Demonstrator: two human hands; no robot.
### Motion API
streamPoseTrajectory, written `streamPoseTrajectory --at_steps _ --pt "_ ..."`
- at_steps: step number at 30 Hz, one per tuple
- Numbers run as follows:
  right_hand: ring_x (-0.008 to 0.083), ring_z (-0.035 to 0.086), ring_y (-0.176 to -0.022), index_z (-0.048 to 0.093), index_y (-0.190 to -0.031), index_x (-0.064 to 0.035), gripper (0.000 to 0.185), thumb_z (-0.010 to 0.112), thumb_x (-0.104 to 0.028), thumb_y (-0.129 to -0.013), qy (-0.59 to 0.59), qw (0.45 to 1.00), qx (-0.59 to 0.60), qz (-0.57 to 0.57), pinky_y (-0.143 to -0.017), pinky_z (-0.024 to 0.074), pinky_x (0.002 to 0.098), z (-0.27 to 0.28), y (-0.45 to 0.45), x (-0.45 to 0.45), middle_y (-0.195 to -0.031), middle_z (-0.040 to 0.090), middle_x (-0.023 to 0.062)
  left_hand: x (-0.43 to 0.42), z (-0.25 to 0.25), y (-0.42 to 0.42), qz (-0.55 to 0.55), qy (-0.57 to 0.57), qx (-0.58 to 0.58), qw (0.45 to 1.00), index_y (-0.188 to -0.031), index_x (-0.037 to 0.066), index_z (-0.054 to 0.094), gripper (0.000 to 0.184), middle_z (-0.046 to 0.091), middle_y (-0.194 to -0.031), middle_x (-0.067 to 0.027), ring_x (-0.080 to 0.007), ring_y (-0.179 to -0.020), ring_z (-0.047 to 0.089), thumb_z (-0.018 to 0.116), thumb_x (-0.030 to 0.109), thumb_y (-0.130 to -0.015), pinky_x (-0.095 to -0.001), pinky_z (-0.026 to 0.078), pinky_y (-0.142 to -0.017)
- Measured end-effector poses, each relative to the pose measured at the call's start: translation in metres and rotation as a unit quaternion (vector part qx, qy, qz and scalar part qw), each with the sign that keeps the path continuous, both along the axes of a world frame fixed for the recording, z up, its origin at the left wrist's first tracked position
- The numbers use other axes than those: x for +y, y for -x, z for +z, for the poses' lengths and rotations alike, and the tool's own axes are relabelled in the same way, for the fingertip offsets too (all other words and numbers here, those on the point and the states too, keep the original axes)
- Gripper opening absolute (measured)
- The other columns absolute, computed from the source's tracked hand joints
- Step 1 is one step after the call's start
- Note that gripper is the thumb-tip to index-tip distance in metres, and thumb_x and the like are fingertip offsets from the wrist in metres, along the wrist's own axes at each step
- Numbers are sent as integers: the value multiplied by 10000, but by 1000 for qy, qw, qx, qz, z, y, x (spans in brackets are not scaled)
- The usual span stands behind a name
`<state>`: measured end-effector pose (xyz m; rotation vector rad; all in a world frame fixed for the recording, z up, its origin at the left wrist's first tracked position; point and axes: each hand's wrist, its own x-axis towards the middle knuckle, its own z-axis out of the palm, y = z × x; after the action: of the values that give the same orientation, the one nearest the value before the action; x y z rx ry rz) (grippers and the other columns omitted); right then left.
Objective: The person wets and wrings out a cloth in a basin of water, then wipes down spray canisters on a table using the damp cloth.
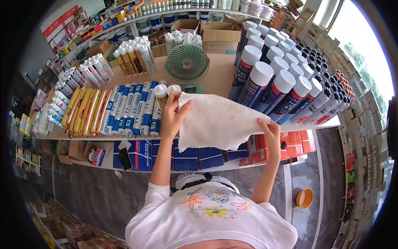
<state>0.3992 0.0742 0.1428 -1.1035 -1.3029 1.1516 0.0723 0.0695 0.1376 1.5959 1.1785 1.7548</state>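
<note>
A white cloth (215, 122) hangs spread between my two hands, above the front edge of the table (222, 79). My left hand (175, 114) pinches its upper left corner between thumb and fingers. At the cloth's right corner, my right hand (270, 132) has its fingers closed on the edge. Just behind the cloth stands a green fan (187, 63). White-capped spray cans (261, 74) stand in rows to the right. Blue and white tubes (136, 108) lie side by side to the left of my left hand.
Yellow tubes (85, 111) lie farther left, and upright cartridges (134, 58) stand behind. Open cardboard boxes (219, 36) are at the back. Blue boxes (185, 157) and red boxes (293, 143) fill the shelf below. An orange bowl (304, 198) sits on the floor at right.
</note>
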Motion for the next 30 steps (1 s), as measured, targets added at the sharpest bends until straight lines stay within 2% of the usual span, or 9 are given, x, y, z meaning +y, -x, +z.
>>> streamPoseTrajectory --at_steps 4,7,9,11,14,16,19,23,30 --pt "72 554 -837 653 -857 38 158 689 -115 -868 -63 988 -135 -37 -753 430 206 -12 -12 11 -1004 625 42 1 12 -4 47 -79 81 993 -961 -67 657 262 470 -1153 -41 -93 -875 496 671 183 -883 -227 410 -668" --pt "82 521 -877 630 -825 51 172 703 -101 -855 -182 970 -129 -101 -767 414 207 -9 -1 12 -1067 564 54 -5 18 -12 35 -49 -60 996 -933 -38 686 282 524 -970 -12 -66 -784 489 616 235 -923 -202 387 -660" --pt "94 530 -893 630 -841 69 210 678 -131 -879 -239 960 -91 -111 -758 422 222 -3 6 12 -1099 558 84 -5 -8 12 -45 177 -129 975 -956 -8 698 352 545 -797 28 -36 -705 481 536 305 -964 -181 372 -638" --pt "84 532 -877 636 -861 55 215 659 -155 -898 -212 971 -50 -103 -752 422 220 9 13 6 -1063 577 63 -3 -18 19 -58 181 -120 974 -975 19 708 419 533 -685 63 -16 -643 463 464 359 -988 -163 356 -604" --pt "64 535 -839 647 -910 26 231 625 -203 -929 -153 984 11 -90 -745 421 213 1 3 6 -975 612 18 -20 17 8 -71 169 -91 979 -947 -14 692 353 606 -822 17 -26 -680 472 500 280 -982 -172 372 -599" --pt "55 537 -816 652 -938 12 243 611 -228 -942 -119 989 30 -83 -744 421 208 0 1 6 -924 628 -6 -23 21 8 -48 -6 -3 999 -939 -47 671 280 635 -984 -26 -36 -727 488 533 195 -966 -178 393 -624" --pt "37 532 -786 652 -963 -3 242 609 -241 -946 -111 990 35 -77 -741 418 199 6 2 3 -829 620 -47 -34 34 7 -11 -36 25 999 -943 -75 654 232 621 -1121 -49 -51 -815 525 544 129 -953 -199 435 -680" --pt "15 509 -753 647 -934 -2 237 642 -239 -925 -140 983 61 -103 -674 392 182 16 16 -8 -814 600 -49 -37 28 9 -66 -78 -79 992 -1088 -46 611 253 600 -1112 -41 -89 -959 566 636 107 -889 -217 454 -785" --pt "-6 393 -625 626 -850 -12 213 671 -214 -904 -115 988 6 -103 -535 273 171 1 27 7 -685 483 -99 -34 8 21 -69 76 -72 992 -1181 -33 569 352 621 -1078 -58 -113 -936 596 676 54 -856 -233 479 -806"
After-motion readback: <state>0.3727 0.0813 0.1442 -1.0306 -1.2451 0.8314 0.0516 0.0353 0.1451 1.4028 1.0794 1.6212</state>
